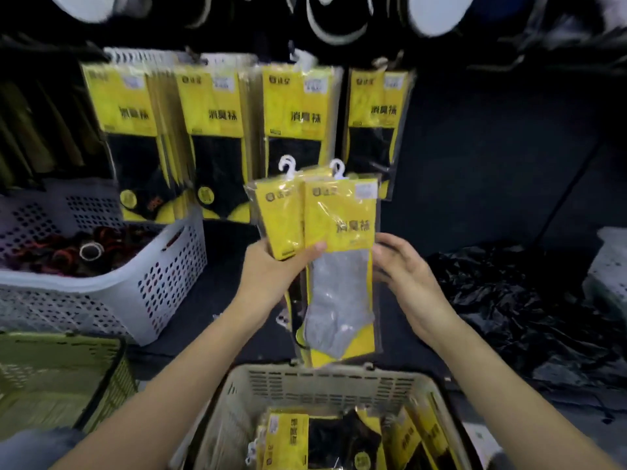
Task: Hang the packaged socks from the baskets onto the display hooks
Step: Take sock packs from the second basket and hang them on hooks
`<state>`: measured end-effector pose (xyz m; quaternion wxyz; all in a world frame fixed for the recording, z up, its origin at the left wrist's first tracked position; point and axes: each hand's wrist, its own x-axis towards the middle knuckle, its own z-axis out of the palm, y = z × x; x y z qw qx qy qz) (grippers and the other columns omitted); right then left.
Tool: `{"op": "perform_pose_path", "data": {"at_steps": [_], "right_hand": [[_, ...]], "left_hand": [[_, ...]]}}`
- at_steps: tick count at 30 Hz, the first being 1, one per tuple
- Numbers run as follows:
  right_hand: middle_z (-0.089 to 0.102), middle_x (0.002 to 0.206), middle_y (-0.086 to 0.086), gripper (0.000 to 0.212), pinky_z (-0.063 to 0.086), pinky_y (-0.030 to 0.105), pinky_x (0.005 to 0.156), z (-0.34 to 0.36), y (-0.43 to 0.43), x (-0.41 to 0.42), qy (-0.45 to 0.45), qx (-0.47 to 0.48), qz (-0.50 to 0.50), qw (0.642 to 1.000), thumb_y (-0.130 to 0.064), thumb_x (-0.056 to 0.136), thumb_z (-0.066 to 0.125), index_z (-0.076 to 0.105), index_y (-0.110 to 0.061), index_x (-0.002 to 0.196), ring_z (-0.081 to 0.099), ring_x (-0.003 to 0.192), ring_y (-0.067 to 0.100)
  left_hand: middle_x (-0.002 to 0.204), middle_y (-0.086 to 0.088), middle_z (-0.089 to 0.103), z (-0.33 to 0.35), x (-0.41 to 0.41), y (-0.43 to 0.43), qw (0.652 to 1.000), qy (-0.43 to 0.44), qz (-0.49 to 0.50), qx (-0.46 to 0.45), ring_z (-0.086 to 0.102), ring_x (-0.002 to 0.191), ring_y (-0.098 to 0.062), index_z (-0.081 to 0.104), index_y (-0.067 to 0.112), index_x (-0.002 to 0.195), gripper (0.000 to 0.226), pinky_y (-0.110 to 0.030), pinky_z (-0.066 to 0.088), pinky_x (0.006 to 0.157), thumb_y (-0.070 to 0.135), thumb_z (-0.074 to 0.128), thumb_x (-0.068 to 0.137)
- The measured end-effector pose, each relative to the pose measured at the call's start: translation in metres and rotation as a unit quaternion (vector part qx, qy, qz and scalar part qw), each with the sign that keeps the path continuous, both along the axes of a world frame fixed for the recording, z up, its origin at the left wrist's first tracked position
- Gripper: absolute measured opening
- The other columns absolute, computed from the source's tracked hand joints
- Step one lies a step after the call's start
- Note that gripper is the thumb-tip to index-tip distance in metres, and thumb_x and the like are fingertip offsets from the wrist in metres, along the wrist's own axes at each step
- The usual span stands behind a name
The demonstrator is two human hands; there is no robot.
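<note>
We see the left hand (278, 269) holding a bundle of sock packs (285, 218) upright above the near beige basket (325, 381), fingers wrapped behind it and the thumb pressed across the front; the right hand (403, 269) has its fingers (381, 266) curled onto the right edge of the front pack (339, 239), apparently pinching it. That pack shows a grey sock under clear film. More packs lie in the basket below, and rows of hanging packs (217, 130) fill the far display; what they hang from is lost in the dark.

We judge these packs light and flat, with a stiff card backing but a slick, crinkly film; they could easily slide against one another, so the bundle wants a firm thumb. The white plastic hooks (337, 168) at the top look thin and could twist; we would take one pack by its upper card, just under the hook, and steer the hook on, rather than holding the soft sock end.
</note>
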<state>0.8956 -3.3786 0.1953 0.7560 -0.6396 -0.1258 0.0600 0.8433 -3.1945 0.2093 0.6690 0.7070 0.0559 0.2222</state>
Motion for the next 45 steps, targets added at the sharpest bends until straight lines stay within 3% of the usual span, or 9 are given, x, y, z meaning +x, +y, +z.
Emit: {"op": "perform_pose_path", "data": {"at_steps": [9,11,15,21,25,33,37,42,45], "right_hand": [[0.074,0.103,0.003,0.024,0.057,0.021,0.074,0.066,0.017,0.033,-0.052,0.038,-0.032,0.997,-0.018,0.086,0.064,0.065,-0.013,0.11,0.071,0.094,0.016],[0.075,0.1,0.004,0.021,0.056,0.019,0.069,0.071,0.012,0.041,-0.043,0.044,-0.05,0.997,-0.017,0.09,0.06,0.065,-0.011,0.109,0.072,0.09,0.016],[0.075,0.095,0.007,0.016,0.054,0.029,0.072,0.086,-0.004,0.063,-0.043,0.052,-0.115,0.991,-0.017,0.093,0.056,0.066,-0.009,0.103,0.072,0.082,0.018],[0.076,0.089,-0.001,0.012,0.053,0.022,0.066,0.11,-0.008,0.091,-0.096,0.014,-0.127,0.987,-0.018,0.094,0.055,0.066,-0.015,0.098,0.072,0.08,0.011],[0.076,0.088,-0.005,0.012,0.052,0.012,0.058,0.12,0.002,0.106,-0.119,-0.01,-0.1,0.988,-0.016,0.095,0.054,0.065,-0.018,0.099,0.072,0.08,0.008],[0.071,0.089,0.003,0.015,0.05,0.022,0.058,0.116,0.022,0.151,-0.025,-0.029,-0.159,0.986,-0.027,0.09,0.064,0.065,-0.013,0.093,0.067,0.075,0.011],[0.069,0.102,0.012,0.022,0.052,0.04,0.089,0.103,0.025,0.171,0.064,-0.005,-0.215,0.974,-0.03,0.084,0.071,0.065,-0.009,0.087,0.065,0.098,0.028],[0.065,0.109,0.019,0.009,0.052,0.039,0.087,0.086,0.019,0.16,0.105,-0.011,-0.289,0.951,-0.015,0.09,0.064,0.06,-0.008,0.09,0.062,0.104,0.032],[0.065,0.097,0.013,0.011,0.054,0.031,0.074,0.092,0.024,0.131,0.057,0.003,-0.21,0.976,-0.02,0.094,0.058,0.061,-0.01,0.09,0.064,0.091,0.023]], "left_hand": [[0.075,0.009,0.063,0.051,0.038,0.023,0.994,-0.037,-0.083,0.066,0.059,0.071,-0.011,0.068,0.022,0.085,0.037,-0.005,0.04,0.058,0.055,0.055,0.075],[0.08,0.015,0.072,0.058,0.042,0.035,0.995,-0.055,-0.067,0.051,0.066,0.074,-0.001,0.069,0.029,0.089,0.029,-0.003,0.043,0.06,0.051,0.054,0.076],[0.086,0.0,0.072,0.078,0.048,0.058,0.997,-0.071,-0.012,0.003,0.067,0.082,-0.018,0.073,0.026,0.088,0.032,-0.035,0.053,0.077,0.051,0.059,0.073],[0.087,0.013,0.075,0.093,0.051,0.07,0.994,-0.11,0.019,-0.012,0.069,0.08,0.0,0.073,0.048,0.08,0.016,-0.024,0.049,0.073,0.053,0.059,0.073],[0.089,-0.003,0.075,0.093,0.055,0.064,0.995,-0.096,0.02,-0.033,0.071,0.087,-0.021,0.074,0.042,0.084,0.024,-0.042,0.055,0.082,0.056,0.061,0.069],[0.087,0.02,0.074,0.09,0.057,0.051,0.994,-0.102,-0.002,-0.042,0.067,0.082,0.008,0.069,0.032,0.092,0.025,-0.001,0.044,0.059,0.046,0.06,0.074],[0.088,0.018,0.074,0.086,0.055,0.05,0.994,-0.096,-0.004,-0.047,0.067,0.082,0.007,0.071,0.031,0.091,0.026,-0.001,0.045,0.059,0.048,0.06,0.075],[0.087,0.016,0.075,0.083,0.055,0.048,0.994,-0.094,-0.012,-0.047,0.068,0.082,0.004,0.072,0.031,0.091,0.027,-0.006,0.048,0.06,0.048,0.06,0.073],[0.089,0.017,0.074,0.081,0.055,0.043,0.995,-0.09,-0.018,-0.042,0.068,0.083,0.004,0.07,0.03,0.095,0.028,-0.002,0.045,0.061,0.045,0.061,0.073]]}}
